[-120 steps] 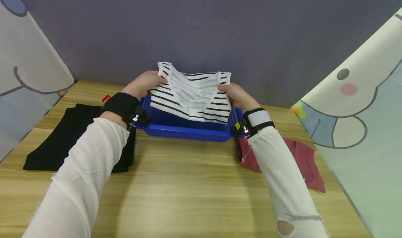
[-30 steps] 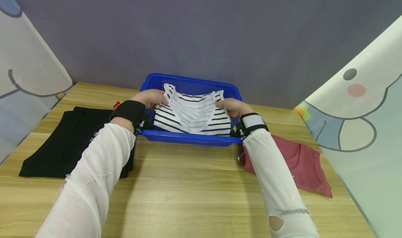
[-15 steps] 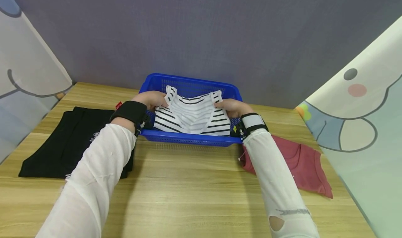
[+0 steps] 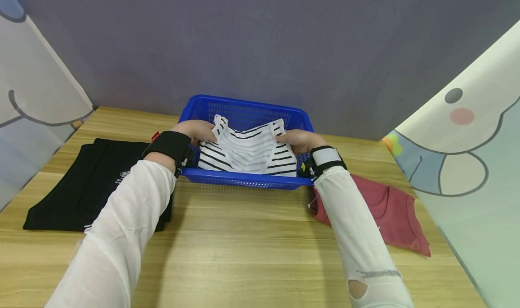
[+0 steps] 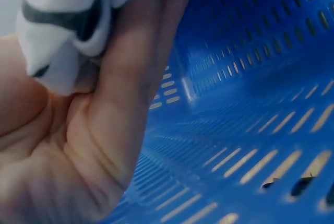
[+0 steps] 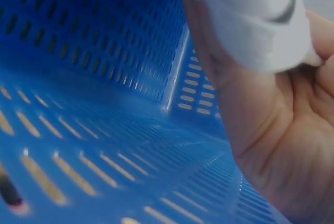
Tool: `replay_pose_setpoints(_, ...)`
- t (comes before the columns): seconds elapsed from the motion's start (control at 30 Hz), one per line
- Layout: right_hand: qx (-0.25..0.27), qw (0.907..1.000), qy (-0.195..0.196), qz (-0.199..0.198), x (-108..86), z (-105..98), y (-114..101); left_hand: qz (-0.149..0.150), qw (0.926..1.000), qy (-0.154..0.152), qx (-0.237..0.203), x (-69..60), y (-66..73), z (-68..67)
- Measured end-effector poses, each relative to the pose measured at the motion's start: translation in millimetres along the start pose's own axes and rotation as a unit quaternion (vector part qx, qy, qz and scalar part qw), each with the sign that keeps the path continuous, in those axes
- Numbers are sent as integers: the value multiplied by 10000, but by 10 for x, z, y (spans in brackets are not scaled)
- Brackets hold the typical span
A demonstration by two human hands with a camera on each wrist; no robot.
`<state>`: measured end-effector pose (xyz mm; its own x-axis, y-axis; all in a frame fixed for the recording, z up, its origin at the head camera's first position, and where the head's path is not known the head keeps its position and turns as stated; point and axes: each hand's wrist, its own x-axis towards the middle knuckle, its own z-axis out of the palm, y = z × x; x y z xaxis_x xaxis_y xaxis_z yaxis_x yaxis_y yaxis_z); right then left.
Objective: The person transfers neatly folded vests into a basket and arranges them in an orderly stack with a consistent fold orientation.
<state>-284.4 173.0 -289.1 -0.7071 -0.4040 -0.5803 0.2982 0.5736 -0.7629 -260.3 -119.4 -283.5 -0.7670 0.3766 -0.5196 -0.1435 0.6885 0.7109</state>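
Inside a blue perforated plastic basket [image 4: 243, 178], the fingers of the left hand [image 4: 197, 130] and right hand [image 4: 301, 139] pinch a black-striped white fabric top [image 4: 252, 156] stretched between them. Outward of them lie a folded black garment [image 4: 77, 186], left, and a dusty-red one [image 4: 396, 211], right. Only the wrist views show slotted basket floor [image 5: 261, 166] below the fingers. Beyond them, a gap separates top and far wall [image 4: 252, 110].

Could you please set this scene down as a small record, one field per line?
Left hand: pinches one shoulder of the striped shirt
Right hand: pinches the other shoulder
Shirt position: within the basket; whether it touches the bottom, cannot tell
Basket: blue, slotted, on the wooden table
Left of basket: black clothing, lying flat
Right of basket: dusky pink clothing, partly hidden by the right sleeve
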Motion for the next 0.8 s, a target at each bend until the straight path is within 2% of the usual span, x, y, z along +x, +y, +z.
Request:
replay_pose_setpoints(0.17,-32,9999,90,99,7,7,-2,-48,9996,27,265,17,-5,-2)
replay_pose_setpoints(0.3,49,9998,39,180,2,14,-8,-233,9968,60,763,25,4,-19)
replay_pose_setpoints(0.37,43,9998,14,193,5,14,-8,-344,9926,73,1164,21,15,-32)
replay_pose_setpoints(0.5,2,9999,-25,152,18,1,3,-613,9905,-32,1233,25,38,-43)
replay_pose_setpoints(0.6,-30,9999,5,145,21,0,6,-770,9924,-113,953,12,52,-38)
replay_pose_setpoints(0.8,-176,9997,54,167,23,-5,8,-823,9929,5,861,-18,49,-21)
